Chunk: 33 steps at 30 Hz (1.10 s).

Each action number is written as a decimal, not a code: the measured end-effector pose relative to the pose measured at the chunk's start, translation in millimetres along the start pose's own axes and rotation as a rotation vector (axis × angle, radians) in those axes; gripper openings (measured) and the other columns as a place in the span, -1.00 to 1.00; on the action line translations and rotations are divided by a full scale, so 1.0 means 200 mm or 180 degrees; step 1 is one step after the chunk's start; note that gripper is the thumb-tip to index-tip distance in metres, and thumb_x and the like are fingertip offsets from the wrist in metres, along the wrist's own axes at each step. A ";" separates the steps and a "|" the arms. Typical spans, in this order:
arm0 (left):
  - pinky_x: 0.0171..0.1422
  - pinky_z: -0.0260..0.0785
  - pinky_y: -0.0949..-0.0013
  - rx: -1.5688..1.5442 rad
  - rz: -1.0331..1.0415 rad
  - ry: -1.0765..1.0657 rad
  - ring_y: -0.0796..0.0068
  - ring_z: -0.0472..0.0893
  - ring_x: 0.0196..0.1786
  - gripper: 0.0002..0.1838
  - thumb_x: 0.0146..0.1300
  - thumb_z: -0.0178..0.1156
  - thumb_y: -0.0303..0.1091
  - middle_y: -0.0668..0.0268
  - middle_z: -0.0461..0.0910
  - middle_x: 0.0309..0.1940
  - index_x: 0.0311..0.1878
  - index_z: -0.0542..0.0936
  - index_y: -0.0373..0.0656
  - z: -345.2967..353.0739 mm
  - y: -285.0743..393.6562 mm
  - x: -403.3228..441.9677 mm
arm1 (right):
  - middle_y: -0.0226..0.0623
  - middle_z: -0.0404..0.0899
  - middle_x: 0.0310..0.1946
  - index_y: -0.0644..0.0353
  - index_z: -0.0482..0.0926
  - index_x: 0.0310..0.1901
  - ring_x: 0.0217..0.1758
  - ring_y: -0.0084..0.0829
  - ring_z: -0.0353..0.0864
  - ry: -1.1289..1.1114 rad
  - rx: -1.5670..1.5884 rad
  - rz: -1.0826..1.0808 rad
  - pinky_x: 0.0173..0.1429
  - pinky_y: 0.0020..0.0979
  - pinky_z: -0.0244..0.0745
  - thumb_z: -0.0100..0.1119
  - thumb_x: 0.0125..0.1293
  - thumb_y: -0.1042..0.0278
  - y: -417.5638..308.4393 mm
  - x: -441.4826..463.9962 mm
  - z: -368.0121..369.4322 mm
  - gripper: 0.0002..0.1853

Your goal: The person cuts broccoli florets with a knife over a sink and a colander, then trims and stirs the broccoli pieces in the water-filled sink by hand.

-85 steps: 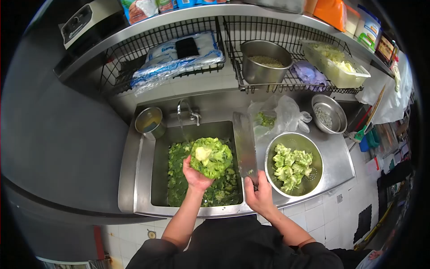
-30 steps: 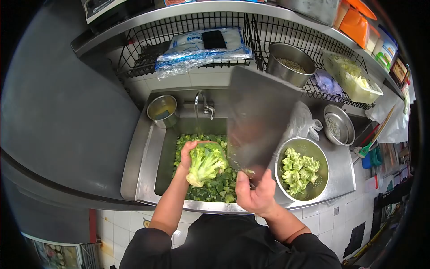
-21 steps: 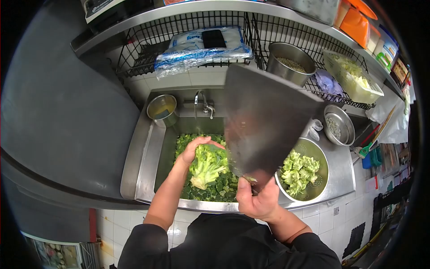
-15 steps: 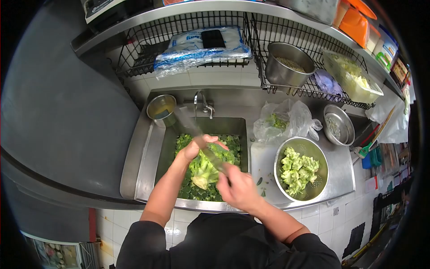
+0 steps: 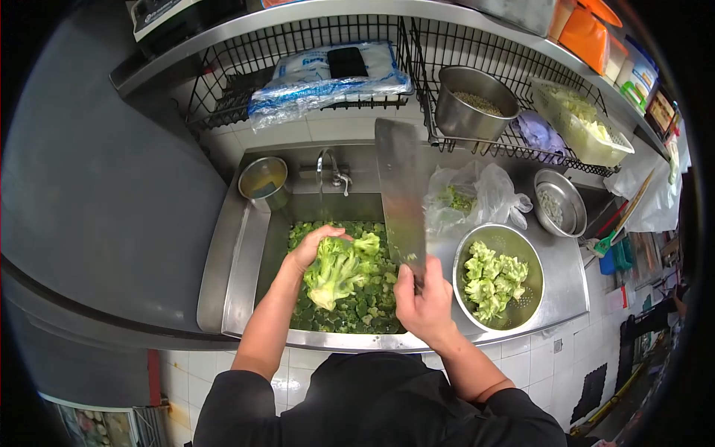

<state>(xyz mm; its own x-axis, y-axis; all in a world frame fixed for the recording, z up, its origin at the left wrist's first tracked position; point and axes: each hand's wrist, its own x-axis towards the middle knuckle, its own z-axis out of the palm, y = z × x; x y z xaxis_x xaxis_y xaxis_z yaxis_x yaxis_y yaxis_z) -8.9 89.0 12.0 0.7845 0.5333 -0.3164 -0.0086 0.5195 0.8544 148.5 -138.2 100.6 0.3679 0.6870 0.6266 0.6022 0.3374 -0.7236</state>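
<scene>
At a steel sink [image 5: 356, 203], a metal pot [image 5: 277, 200] stands at the back left corner of the counter [image 5: 562, 289], with a tap [image 5: 337, 180] rising from the back edge beside it. Over the middle of the sink, the left hand [image 5: 310, 248] grips a head of broccoli [image 5: 333, 279], its fingers partly hidden behind the crown, the pale stem end facing the front edge. Below, small green florets [image 5: 380, 298] spread across the sink. Just to the right, the right hand [image 5: 426, 305] closes around the handle of a cleaver [image 5: 402, 194], whose slightly blurred blade points toward the back edge, apart from the broccoli, with scraps [image 5: 409, 258] clinging near the handle. On the counter's right side, a clear plastic bag [image 5: 491, 195] with greens [image 5: 459, 200] inside lies toward the back edge; nearer the front edge, a perforated colander [image 5: 530, 277] holds pale green pieces [image 5: 495, 283]. A steel bowl [image 5: 572, 205] of whitish bits [image 5: 550, 207] rests near the back right corner, well apart from both hands
</scene>
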 end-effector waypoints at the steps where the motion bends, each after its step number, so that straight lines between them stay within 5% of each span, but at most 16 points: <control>1: -0.09 0.58 0.32 0.0007 0.0119 -0.0240 0.36 0.70 -0.30 -0.64 0.36 0.12 -0.18 0.19 0.71 -0.26 -0.10 0.67 -0.33 0.04 0.04 -0.03 | -0.17 0.60 -0.51 0.45 0.45 0.03 -0.60 -0.26 0.61 0.0033 0.0032 -0.0195 -0.49 -0.32 0.47 0.18 0.31 0.60 -0.03 -0.02 -0.02 -0.72; 4: 0.01 0.58 0.28 0.0077 0.0256 -0.0176 0.28 0.72 -0.22 -0.55 0.38 0.05 -0.15 0.12 0.72 -0.24 -0.05 0.66 -0.42 0.09 0.07 -0.07 | -0.15 0.59 -0.52 0.46 0.46 0.01 -0.60 -0.27 0.62 0.0328 0.0024 -0.0801 -0.50 -0.32 0.47 0.19 0.28 0.63 -0.10 -0.07 -0.03 -0.72; 5: 0.10 0.56 0.23 -0.0310 0.0449 -0.0643 0.20 0.72 -0.14 -0.50 0.39 0.00 -0.15 0.04 0.72 -0.19 0.02 0.64 -0.48 0.00 -0.02 0.02 | -0.13 0.59 -0.52 0.46 0.47 0.00 -0.60 -0.23 0.62 -0.0089 0.0099 -0.0689 -0.49 -0.28 0.50 0.21 0.26 0.62 -0.12 -0.06 -0.05 -0.71; 9: 0.15 0.54 0.22 -0.0145 0.0488 -0.0351 0.17 0.71 -0.09 -0.45 0.39 0.00 -0.12 -0.06 0.70 -0.09 0.07 0.61 -0.53 -0.09 -0.12 0.11 | -0.01 0.61 -0.48 0.35 0.47 -0.01 -0.55 -0.04 0.64 -0.0791 -0.0310 -0.0217 -0.46 -0.13 0.55 0.19 0.29 0.51 0.07 -0.08 0.18 -0.73; 12: 0.07 0.53 0.35 0.0055 0.0597 -0.0187 0.39 0.69 -0.17 -0.67 0.44 -0.02 -0.24 0.18 0.72 -0.17 -0.07 0.65 -0.26 -0.07 -0.12 0.10 | 0.03 0.61 -0.47 0.33 0.46 0.00 -0.52 0.01 0.64 -0.0845 -0.0306 -0.0029 -0.45 -0.10 0.56 0.17 0.30 0.48 0.16 -0.14 0.21 -0.74; 14: 0.05 0.55 0.32 -0.0227 0.0551 0.0221 0.35 0.71 -0.20 -0.64 0.40 0.03 -0.17 0.17 0.73 -0.20 -0.08 0.65 -0.28 -0.08 -0.14 0.06 | 0.03 0.60 -0.49 0.35 0.45 0.02 -0.52 0.02 0.64 -0.0747 -0.0261 -0.0009 -0.44 -0.11 0.55 0.17 0.31 0.50 0.14 -0.13 0.17 -0.72; 16: 0.00 0.58 0.27 -0.1079 0.0117 -0.0167 0.31 0.72 -0.22 -0.58 0.36 0.07 -0.07 0.15 0.73 -0.20 -0.10 0.65 -0.29 -0.01 -0.08 0.01 | -0.01 0.61 -0.48 0.38 0.44 0.03 -0.54 -0.04 0.64 -0.0248 -0.0086 0.0065 -0.46 -0.16 0.53 0.17 0.32 0.54 0.08 -0.07 0.12 -0.72; 20: -0.03 0.62 0.11 -0.2008 0.0434 -0.0229 0.14 0.73 -0.20 -0.52 0.34 0.05 -0.02 0.08 0.73 -0.19 -0.05 0.64 -0.30 0.06 -0.11 -0.04 | -0.11 0.60 -0.52 0.48 0.44 0.00 -0.60 -0.17 0.61 0.0510 0.0096 -0.0603 -0.50 -0.25 0.50 0.20 0.30 0.56 -0.07 -0.04 0.03 -0.72; 22: 0.00 0.62 0.05 -0.1977 0.0442 -0.0451 0.09 0.73 -0.18 -0.50 0.35 0.03 0.00 0.05 0.72 -0.18 -0.03 0.63 -0.30 0.11 -0.11 -0.05 | -0.09 0.57 -0.55 0.49 0.44 -0.01 -0.61 -0.17 0.59 0.0520 0.0288 -0.0546 -0.49 -0.25 0.49 0.22 0.28 0.57 -0.09 -0.07 0.04 -0.71; 24: 0.04 0.57 -0.11 -0.2777 0.0727 -0.0409 -0.17 0.67 -0.15 -0.41 0.39 -0.11 0.11 -0.21 0.60 0.00 0.06 0.58 -0.27 0.11 -0.15 -0.05 | -0.07 0.56 -0.55 0.48 0.45 -0.01 -0.62 -0.16 0.58 0.0111 0.0061 -0.0390 -0.49 -0.23 0.49 0.23 0.28 0.55 -0.04 -0.12 0.10 -0.70; 29: -0.02 0.63 0.06 -0.2072 0.1200 -0.0389 0.13 0.73 -0.17 -0.51 0.39 -0.01 -0.01 0.05 0.72 -0.16 0.00 0.62 -0.27 0.13 -0.20 0.00 | 0.03 0.61 -0.48 0.37 0.42 0.04 -0.52 -0.01 0.67 -0.0495 -0.0017 0.0162 -0.45 -0.09 0.52 0.12 0.37 0.53 0.19 -0.17 0.28 -0.75; 32: 0.02 0.57 -0.22 -0.2862 0.0700 -0.1181 -0.18 0.69 -0.13 -0.43 0.36 -0.03 0.06 -0.15 0.66 -0.06 0.11 0.58 -0.27 0.18 -0.17 -0.07 | -0.01 0.64 -0.43 0.35 0.40 0.05 -0.48 -0.07 0.70 -0.0276 0.0061 0.0297 -0.41 -0.15 0.56 0.11 0.39 0.53 0.17 -0.15 0.21 -0.75; 33: -0.03 0.57 -0.29 -0.2156 0.0476 -0.0879 -0.32 0.67 -0.12 -0.41 0.38 -0.06 0.11 -0.18 0.64 -0.04 0.15 0.57 -0.22 0.14 -0.16 -0.08 | -0.08 0.62 -0.46 0.36 0.38 0.03 -0.51 -0.24 0.65 -0.0284 0.0170 0.0282 -0.44 -0.24 0.50 0.10 0.40 0.55 0.13 -0.11 0.16 -0.77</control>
<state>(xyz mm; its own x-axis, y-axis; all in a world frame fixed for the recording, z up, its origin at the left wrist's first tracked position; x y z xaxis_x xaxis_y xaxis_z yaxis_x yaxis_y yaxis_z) -4.2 44.4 1.0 0.8715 0.4898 -0.0254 -0.4376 0.7998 0.4108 133.2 -122.8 58.5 0.3521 0.7694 0.5330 0.5308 0.3049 -0.7907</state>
